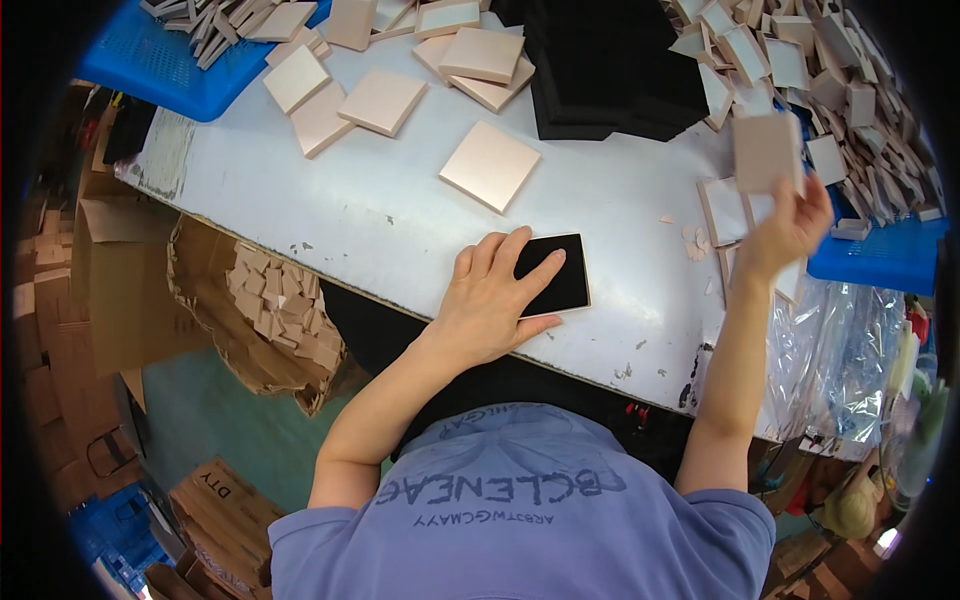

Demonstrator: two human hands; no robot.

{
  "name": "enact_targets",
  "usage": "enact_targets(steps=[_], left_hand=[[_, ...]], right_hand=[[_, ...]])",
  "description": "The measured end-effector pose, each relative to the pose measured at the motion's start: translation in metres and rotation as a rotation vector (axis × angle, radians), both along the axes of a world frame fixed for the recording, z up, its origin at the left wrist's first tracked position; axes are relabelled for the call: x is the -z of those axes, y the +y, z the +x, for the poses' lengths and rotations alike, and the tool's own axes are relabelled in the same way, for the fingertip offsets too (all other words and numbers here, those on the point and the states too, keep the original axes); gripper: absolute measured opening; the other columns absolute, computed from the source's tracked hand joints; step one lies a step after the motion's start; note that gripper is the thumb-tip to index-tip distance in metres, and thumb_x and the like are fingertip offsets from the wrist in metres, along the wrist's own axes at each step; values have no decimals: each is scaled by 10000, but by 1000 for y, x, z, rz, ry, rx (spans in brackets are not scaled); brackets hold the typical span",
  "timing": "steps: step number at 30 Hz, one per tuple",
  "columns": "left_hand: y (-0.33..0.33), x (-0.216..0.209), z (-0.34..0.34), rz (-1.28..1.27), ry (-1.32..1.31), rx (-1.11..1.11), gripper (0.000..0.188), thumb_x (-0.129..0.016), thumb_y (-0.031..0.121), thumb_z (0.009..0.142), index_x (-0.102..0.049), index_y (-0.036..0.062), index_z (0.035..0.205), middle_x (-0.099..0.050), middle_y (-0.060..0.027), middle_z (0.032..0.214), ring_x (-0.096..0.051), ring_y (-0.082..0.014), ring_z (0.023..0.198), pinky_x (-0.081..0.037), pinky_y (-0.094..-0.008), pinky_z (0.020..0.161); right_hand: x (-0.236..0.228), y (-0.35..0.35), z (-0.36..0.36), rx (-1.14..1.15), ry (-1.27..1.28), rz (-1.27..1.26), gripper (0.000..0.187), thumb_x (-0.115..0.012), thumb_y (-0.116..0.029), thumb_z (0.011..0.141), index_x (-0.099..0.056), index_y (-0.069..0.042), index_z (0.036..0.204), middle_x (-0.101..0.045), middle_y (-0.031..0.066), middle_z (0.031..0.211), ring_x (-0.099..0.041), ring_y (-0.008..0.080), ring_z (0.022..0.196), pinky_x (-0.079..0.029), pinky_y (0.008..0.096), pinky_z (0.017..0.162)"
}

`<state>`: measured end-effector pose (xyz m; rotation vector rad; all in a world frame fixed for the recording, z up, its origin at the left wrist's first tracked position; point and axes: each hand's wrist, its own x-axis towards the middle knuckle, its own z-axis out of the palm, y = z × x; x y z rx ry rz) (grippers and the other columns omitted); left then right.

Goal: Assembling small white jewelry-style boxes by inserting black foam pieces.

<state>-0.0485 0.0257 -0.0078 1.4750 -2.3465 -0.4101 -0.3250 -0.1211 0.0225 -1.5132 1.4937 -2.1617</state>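
Note:
On the white table, my left hand (490, 295) lies with its fingers spread over a shallow square box (587, 272) with a thin pale rim. A black pad (562, 285) fills that box. My index fingertip touches the pad, while the thumb stretches along the near edge. At the right, my right hand (797, 222) pinches a beige square box part (765, 152) by its lower edge and holds it up above the table. Another beige square box piece (490, 167) lies just beyond my left hand.
Black pads (610, 70) are stacked at the back. Beige box pieces (382, 101) lie loose to their left. Blue trays (880, 255) at both far corners carry piles of box parts. Clear plastic bags (835, 350) hang at right. A torn carton (205, 315) of pieces stands below the left edge.

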Motion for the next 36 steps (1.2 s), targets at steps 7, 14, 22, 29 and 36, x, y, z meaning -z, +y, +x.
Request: enact_targets(steps=[7,14,22,29,36], left_hand=[[-3,15,9,-143,432,-17,939,-829,198,573,-284,31,1318,-267,-269,1357,-415,-420,1141,-381,-465,915],[-5,31,10,-126,654,40,1139,-859,157,528,-112,74,1384,-156,-346,1399,-296,-479,1264,-344,-474,1010],[-4,17,12,-98,449,43,1085,-828,176,592,-119,68,1406,-174,-325,1411,-388,-473,1185,-400,-454,941],[2,7,11,-22,242,13,884,-760,259,675,-279,10,1374,-269,-279,1393,-434,-416,1150,-375,-447,936],[1,-8,12,-43,-63,-8,858,-684,445,694,-357,-5,1347,-344,-192,1387,-349,-340,1251,-235,-448,1015]], right_hand=[[28,66,38,-780,-219,946,269,-588,-67,861,-575,-2,1122,-602,43,869,-555,90,789,-454,213,760],[30,76,93,-703,583,503,198,-638,-69,794,-651,-18,984,-609,55,791,-543,157,728,-462,267,663],[5,98,91,-822,1042,337,653,-750,-423,639,-592,-64,1161,-503,164,1084,-449,327,961,-375,425,856],[10,100,88,-851,1163,352,766,-732,-516,604,-553,-120,1236,-435,173,1152,-395,338,1013,-319,452,908],[20,108,88,-740,1237,308,759,-688,-559,641,-535,-132,1249,-433,159,1141,-399,325,1045,-275,478,957]])
